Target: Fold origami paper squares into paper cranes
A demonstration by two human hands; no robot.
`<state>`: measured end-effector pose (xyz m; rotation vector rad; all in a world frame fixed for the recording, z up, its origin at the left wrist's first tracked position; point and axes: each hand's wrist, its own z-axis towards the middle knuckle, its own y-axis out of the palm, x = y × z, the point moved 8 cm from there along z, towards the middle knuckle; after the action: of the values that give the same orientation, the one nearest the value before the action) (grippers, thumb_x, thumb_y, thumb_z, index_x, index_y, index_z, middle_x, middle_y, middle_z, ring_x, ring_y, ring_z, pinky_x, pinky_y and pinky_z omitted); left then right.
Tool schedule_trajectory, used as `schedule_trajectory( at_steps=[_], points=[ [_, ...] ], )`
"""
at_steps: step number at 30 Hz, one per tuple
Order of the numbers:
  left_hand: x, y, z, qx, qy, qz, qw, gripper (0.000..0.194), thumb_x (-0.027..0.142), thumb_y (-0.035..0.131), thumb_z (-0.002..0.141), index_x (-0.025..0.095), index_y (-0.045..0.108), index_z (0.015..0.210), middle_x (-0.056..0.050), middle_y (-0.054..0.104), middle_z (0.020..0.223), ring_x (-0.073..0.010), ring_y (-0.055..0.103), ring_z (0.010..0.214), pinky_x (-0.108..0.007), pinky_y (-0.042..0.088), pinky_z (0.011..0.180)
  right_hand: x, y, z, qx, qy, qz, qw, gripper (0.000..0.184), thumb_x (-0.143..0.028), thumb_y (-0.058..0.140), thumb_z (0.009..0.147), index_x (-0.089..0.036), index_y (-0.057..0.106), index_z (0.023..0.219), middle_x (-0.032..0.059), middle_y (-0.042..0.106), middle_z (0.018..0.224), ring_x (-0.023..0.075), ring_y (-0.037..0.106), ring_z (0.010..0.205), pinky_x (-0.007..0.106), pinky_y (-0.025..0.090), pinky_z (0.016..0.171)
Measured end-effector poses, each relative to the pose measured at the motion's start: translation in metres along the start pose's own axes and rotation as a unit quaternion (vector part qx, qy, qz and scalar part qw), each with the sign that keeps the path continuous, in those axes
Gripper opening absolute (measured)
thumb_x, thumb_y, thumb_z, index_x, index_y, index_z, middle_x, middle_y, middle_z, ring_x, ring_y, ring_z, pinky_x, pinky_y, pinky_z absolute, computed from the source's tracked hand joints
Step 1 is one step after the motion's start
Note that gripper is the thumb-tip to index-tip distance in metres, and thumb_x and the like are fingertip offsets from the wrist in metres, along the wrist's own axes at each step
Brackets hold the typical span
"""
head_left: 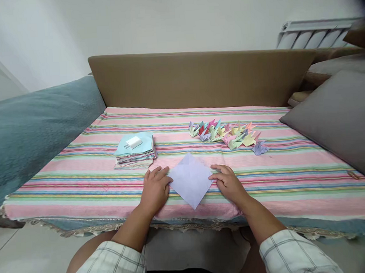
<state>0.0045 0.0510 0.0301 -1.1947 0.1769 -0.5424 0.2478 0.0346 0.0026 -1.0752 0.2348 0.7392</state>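
A pale lilac square of origami paper lies on the striped cloth, turned so that one corner points towards me. Faint crease lines show near its far corner. My left hand has the left corner between thumb and fingers. At the opposite corner, my right hand pinches the paper between thumb and forefinger, its other fingers curled beside it. Beyond my left hand stands a stack of paper squares with a light blue sheet on top. Several folded paper cranes in many colours sit together farther back to the right.
A white charger plug rests on the paper stack. The striped cloth covers the seat. Behind it rises a brown board. A teal-covered armrest bounds the left, and a grey cushion leans at the right.
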Motion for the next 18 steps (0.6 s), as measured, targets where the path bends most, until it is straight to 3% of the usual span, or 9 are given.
schedule_trajectory(
  at_steps=[5, 11, 14, 18],
  points=[
    [-0.004, 0.006, 0.000, -0.061, -0.005, -0.017, 0.998, 0.039, 0.016, 0.044, 0.078, 0.024, 0.062, 0.112, -0.003, 0.058, 0.128, -0.0260, 0.049, 0.118, -0.049, 0.033, 0.101, -0.003, 0.001, 0.001, -0.047, 0.012, 0.011, 0.999, 0.038, -0.012, 0.048, 0.070, -0.022, 0.067, 0.101, 0.0098, 0.052, 0.126, 0.0273, 0.043, 0.119, 0.047, 0.039, 0.097],
    [-0.001, 0.007, -0.002, -0.092, 0.004, -0.012, 0.996, 0.059, 0.027, 0.056, 0.069, 0.023, 0.052, 0.127, -0.007, 0.040, 0.144, -0.0307, 0.037, 0.129, -0.052, 0.027, 0.105, -0.008, 0.006, 0.001, -0.098, 0.014, -0.023, 0.995, 0.048, -0.025, 0.059, 0.069, -0.023, 0.060, 0.117, 0.0104, 0.048, 0.133, 0.0302, 0.041, 0.123, 0.050, 0.034, 0.099],
    [-0.001, 0.008, -0.001, -0.085, 0.000, -0.016, 0.996, 0.053, 0.033, 0.058, 0.072, 0.024, 0.055, 0.124, -0.007, 0.041, 0.143, -0.0311, 0.038, 0.128, -0.053, 0.027, 0.105, -0.010, 0.006, 0.002, -0.080, 0.009, -0.034, 0.996, 0.041, -0.025, 0.060, 0.071, -0.023, 0.063, 0.112, 0.0105, 0.052, 0.129, 0.0294, 0.044, 0.120, 0.049, 0.036, 0.097],
    [-0.006, 0.007, 0.003, -0.038, -0.012, -0.045, 0.998, 0.032, 0.033, 0.052, 0.081, 0.026, 0.065, 0.110, -0.005, 0.051, 0.135, -0.0290, 0.046, 0.122, -0.052, 0.032, 0.102, -0.015, 0.002, 0.007, -0.019, -0.021, -0.015, 0.999, 0.023, -0.022, 0.055, 0.079, -0.023, 0.069, 0.097, 0.0095, 0.060, 0.118, 0.0259, 0.051, 0.111, 0.046, 0.042, 0.092]
  ],
)
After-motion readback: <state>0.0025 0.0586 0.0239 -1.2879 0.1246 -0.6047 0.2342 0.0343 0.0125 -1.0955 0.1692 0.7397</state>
